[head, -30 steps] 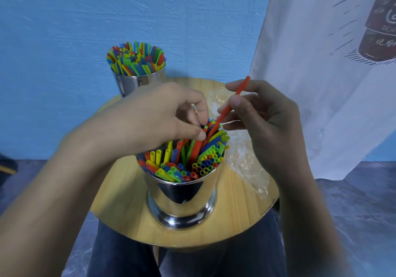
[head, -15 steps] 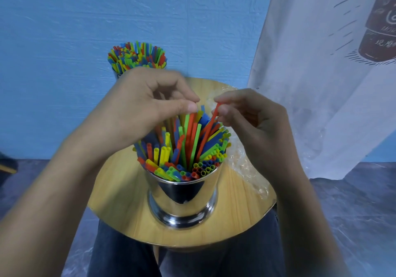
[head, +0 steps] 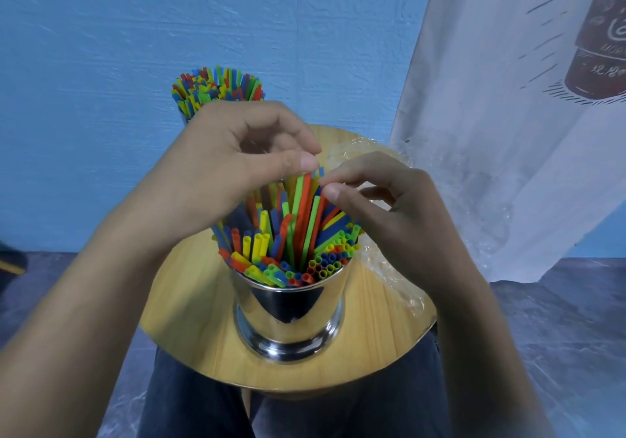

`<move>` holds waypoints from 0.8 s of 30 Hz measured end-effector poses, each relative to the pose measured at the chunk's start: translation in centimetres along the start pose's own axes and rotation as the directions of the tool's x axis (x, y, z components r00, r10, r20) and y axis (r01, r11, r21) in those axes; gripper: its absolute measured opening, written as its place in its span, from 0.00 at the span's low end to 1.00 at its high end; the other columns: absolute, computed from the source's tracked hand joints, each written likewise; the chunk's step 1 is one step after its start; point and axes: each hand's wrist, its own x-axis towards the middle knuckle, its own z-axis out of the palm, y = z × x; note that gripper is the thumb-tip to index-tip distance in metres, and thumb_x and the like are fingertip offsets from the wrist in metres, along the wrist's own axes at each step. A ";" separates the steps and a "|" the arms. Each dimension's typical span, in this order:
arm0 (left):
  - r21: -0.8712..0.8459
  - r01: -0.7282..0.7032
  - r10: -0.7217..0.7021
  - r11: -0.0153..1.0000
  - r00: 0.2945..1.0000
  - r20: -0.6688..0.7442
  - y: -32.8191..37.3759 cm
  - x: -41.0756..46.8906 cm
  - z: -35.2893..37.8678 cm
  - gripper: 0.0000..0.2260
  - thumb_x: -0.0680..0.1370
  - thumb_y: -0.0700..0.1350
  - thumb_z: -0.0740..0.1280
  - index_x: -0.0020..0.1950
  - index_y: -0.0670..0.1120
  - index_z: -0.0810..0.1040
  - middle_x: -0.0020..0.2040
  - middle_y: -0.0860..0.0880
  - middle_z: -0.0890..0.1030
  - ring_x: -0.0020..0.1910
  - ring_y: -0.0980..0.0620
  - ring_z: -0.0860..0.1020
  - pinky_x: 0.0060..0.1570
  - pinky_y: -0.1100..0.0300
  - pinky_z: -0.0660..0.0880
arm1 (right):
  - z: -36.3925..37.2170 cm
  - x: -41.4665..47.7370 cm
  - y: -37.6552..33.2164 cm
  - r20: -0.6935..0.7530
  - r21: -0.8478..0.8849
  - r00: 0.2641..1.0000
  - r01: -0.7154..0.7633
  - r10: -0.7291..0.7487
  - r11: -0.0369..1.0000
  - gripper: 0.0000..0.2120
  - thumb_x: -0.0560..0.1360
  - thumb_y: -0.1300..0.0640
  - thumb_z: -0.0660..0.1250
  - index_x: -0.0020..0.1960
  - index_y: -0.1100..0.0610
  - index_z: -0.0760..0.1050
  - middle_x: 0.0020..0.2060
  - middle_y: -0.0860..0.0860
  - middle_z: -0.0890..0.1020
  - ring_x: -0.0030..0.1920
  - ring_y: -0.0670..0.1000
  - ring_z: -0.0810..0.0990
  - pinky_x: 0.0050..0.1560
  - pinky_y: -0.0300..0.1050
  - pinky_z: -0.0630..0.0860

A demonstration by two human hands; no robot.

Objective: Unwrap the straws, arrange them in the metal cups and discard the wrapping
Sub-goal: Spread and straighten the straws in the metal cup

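Right hand [head: 389,214]: thumb and forefinger pinch upper ends of the straws [head: 267,244] standing in the near metal cup [head: 291,315]. Left hand [head: 233,163]: fingers curled over the same bundle, thumb at the tips; cannot tell if it grips. Far straws [head: 218,87] stand packed behind. Clear wrapping [head: 386,268] lies right of the cup on the round table [head: 196,322].

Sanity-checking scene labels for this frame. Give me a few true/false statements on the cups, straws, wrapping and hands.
1. The near cup lies on its side. False: it stands upright on the wooden table.
2. Clear wrapping lies on the table to the right of that cup. True.
3. Only one bundle of straws is in view. False: a far bundle shows behind the left hand.
4. The fingers of the left hand and the right hand are at the tops of the near straws. True.
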 end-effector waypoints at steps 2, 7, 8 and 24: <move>-0.020 -0.021 0.021 1.000 1.000 -0.007 0.3 -0.2 0.4 0.06 0.74 0.45 0.76 0.49 0.51 0.82 0.42 0.49 0.87 0.42 0.52 0.84 0.48 0.53 0.80 | 0.3 0.1 -0.3 -0.001 0.000 1.000 0.014 -0.014 1.000 0.06 0.77 0.48 0.72 0.50 0.48 0.85 0.50 0.45 0.83 0.57 0.50 0.81 0.55 0.52 0.80; -0.105 -0.033 0.029 0.994 0.999 -0.036 0.8 -0.5 0.9 0.09 0.72 0.44 0.74 0.51 0.50 0.80 0.42 0.51 0.88 0.41 0.56 0.85 0.46 0.63 0.80 | 0.7 0.2 -0.6 -0.024 -0.018 1.000 0.018 -0.019 1.000 0.04 0.74 0.45 0.73 0.45 0.44 0.84 0.51 0.44 0.81 0.59 0.50 0.78 0.58 0.58 0.76; -0.119 -0.028 0.023 0.992 0.999 -0.038 0.8 -0.6 0.9 0.09 0.72 0.43 0.74 0.51 0.50 0.80 0.42 0.51 0.88 0.41 0.57 0.85 0.46 0.64 0.80 | 0.8 0.2 -0.6 -0.028 -0.012 0.999 0.023 -0.023 1.000 0.04 0.74 0.45 0.73 0.45 0.44 0.84 0.52 0.44 0.81 0.60 0.50 0.78 0.58 0.59 0.76; 0.031 -0.039 0.040 0.999 0.999 -0.031 0.1 -0.6 0.1 0.07 0.71 0.47 0.76 0.44 0.46 0.82 0.39 0.46 0.84 0.39 0.46 0.81 0.41 0.56 0.78 | 0.6 0.1 -0.6 -0.038 0.095 0.998 0.049 -0.046 0.994 0.04 0.75 0.52 0.75 0.44 0.49 0.82 0.48 0.46 0.83 0.56 0.53 0.82 0.56 0.59 0.79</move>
